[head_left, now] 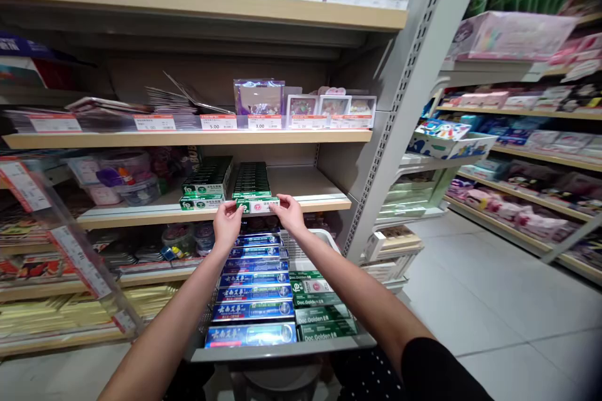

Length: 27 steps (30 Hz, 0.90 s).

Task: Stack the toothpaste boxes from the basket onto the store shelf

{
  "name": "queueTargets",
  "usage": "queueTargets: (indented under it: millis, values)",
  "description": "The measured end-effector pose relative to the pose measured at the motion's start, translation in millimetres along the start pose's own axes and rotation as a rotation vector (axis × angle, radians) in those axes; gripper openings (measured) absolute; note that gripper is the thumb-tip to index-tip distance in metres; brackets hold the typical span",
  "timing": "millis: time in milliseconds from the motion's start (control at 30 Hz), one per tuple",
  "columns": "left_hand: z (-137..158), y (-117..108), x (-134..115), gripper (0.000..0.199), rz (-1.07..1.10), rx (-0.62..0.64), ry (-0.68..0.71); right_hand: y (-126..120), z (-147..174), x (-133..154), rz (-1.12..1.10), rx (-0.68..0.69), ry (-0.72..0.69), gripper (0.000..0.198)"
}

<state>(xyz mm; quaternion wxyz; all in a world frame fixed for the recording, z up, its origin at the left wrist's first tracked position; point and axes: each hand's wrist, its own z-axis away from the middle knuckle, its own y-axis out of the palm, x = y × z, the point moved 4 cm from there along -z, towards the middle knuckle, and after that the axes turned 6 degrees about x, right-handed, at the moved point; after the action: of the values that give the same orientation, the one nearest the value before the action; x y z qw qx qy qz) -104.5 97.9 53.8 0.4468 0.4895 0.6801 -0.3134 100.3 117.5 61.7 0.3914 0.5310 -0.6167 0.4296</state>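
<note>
Between my two hands is a green and white toothpaste box [258, 205], at the front of a row of like boxes [251, 178] on the shelf. My left hand [227, 223] pinches its left end. The fingers of my right hand [288, 213] are closed on its right end. Just left stands a second row of green boxes [207, 178], stacked in layers. Below my arms a grey basket [282, 351] holds blue toothpaste boxes [254, 311] on the left and green boxes [324, 314] on the right.
The wooden-edged shelf [145, 218] also carries clear plastic tubs [136, 178]. Above it, another shelf [188, 139] holds small packs and price tags. A perforated metal upright [399, 100] stands at right, with the tiled floor [465, 301] and more stocked shelves beyond.
</note>
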Motion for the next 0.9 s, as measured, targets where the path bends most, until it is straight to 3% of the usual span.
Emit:
queueTargets:
  millis: [133,233,333,433,567,900]
  values:
    - [-12,-12,0,0.026,-0.275,0.056,0.141,20,-5,1,0.153,-0.054,-0.083,0.039]
    - [-15,-16,0,0.025,-0.436,0.062,0.226,23,-5,0,0.197,-0.1,-0.127,0.049]
    - [-16,-16,1,0.027,-0.407,0.088,0.233,21,-5,-1,0.214,-0.105,-0.148,0.06]
    - [-18,-15,3,0.03,-0.311,0.123,0.205,20,-6,0,0.224,-0.039,-0.179,0.054]
    - [-21,-15,3,0.026,-0.345,0.132,0.203,19,-7,1,0.246,-0.002,-0.217,0.045]
    - [-7,-12,-3,0.031,-0.345,0.048,0.226,26,12,3,0.171,-0.189,-0.264,0.037]
